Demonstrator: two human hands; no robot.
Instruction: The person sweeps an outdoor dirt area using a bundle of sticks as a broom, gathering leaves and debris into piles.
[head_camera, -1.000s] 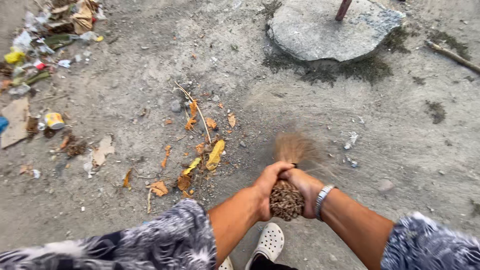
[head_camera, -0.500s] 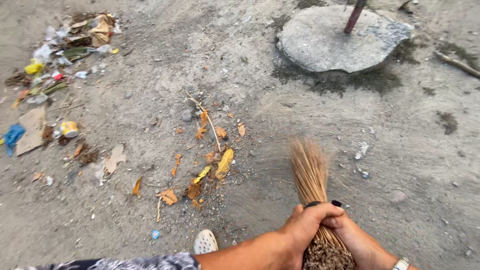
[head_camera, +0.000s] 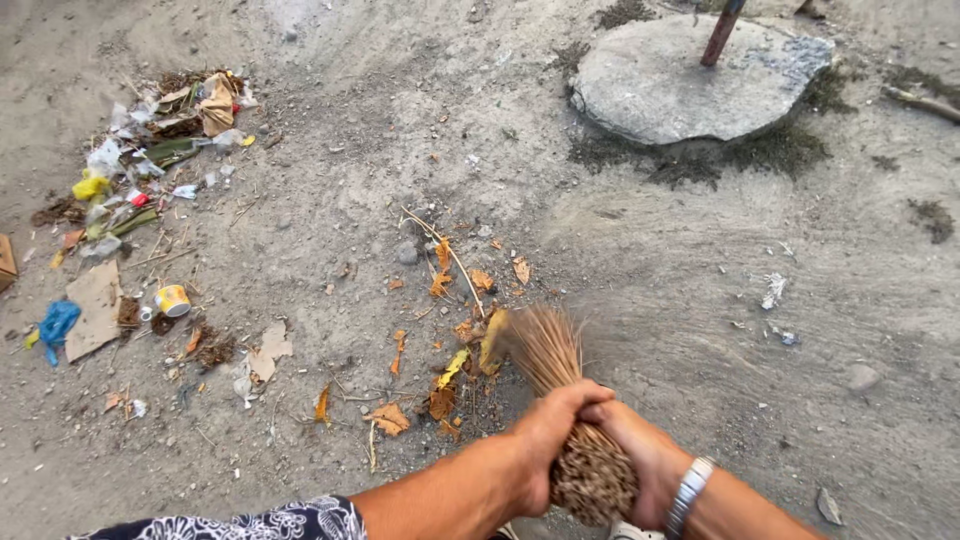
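Both hands grip a bundled stick broom (head_camera: 570, 400) low in the view. The left hand (head_camera: 545, 440) is wrapped around the bundle from the left, fingers curled over the top; the right hand (head_camera: 640, 455) is clamped on it from the right, just beside and touching the left. The broom's cut end (head_camera: 592, 480) faces the camera, a round cluster of stick ends, and partly hides the palms. Its bristle tips (head_camera: 535, 340) fan out toward the ground and are blurred, so where exactly they meet the dirt is hard to make out.

A metal watch (head_camera: 688, 495) sits on the right wrist; the forearm beyond it is cut off by the lower edge. A patterned sleeve (head_camera: 270, 522) shows at the bottom left, also cropped.

Just beside the bristles lie dry leaves (head_camera: 450, 370), yellow and orange, with a thin twig (head_camera: 450, 255) running up from them. Well apart to the left is a litter pile (head_camera: 150, 150) of wrappers and scraps, too small to sort out, with a cardboard piece (head_camera: 95, 310), a blue scrap (head_camera: 55, 325) and a small yellow cup (head_camera: 172, 300) below it. At the top a round concrete slab (head_camera: 660, 85) holds a reddish pole (head_camera: 722, 32), cut off by the upper edge. The dirt ground (head_camera: 700, 300) carries sweep marks
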